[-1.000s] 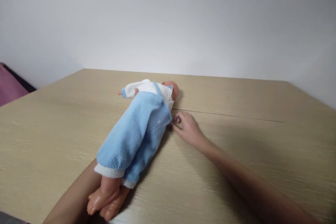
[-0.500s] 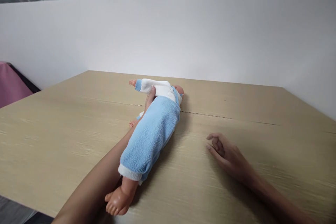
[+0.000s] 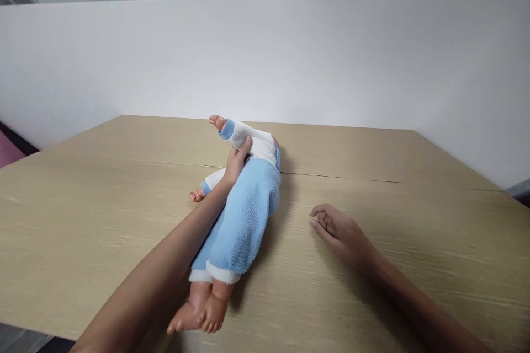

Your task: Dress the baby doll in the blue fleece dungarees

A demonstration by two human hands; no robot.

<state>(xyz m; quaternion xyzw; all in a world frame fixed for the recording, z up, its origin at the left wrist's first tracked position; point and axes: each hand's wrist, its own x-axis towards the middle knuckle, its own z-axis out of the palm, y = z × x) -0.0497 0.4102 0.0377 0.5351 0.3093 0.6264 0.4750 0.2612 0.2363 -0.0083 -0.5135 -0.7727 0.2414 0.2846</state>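
A baby doll [image 3: 248, 215] in a blue and white fleece outfit lies on its side on the table, feet toward me. Its head is mostly hidden behind its shoulder at the far end. My left hand [image 3: 238, 160] grips the doll at the chest, with the thumb over the white top and the other fingers out of sight beneath. Along the doll's legs runs my left forearm. One doll arm points up and left, the other rests on the tabletop. To the right of the doll, my right hand [image 3: 337, 231] is empty, fingers loosely curled and thumb apart from the index finger.
The wooden table [image 3: 372, 160] has a thin seam running across it. Behind it stands a white partition [image 3: 265, 55]. Something pink [image 3: 10, 149] shows at the left edge, and a dark grey object [image 3: 519, 192] at the right edge.
The doll has rolled in my left hand, so both feet and more of its lower arm now show while its head is more hidden. My view has shifted slightly to the right.
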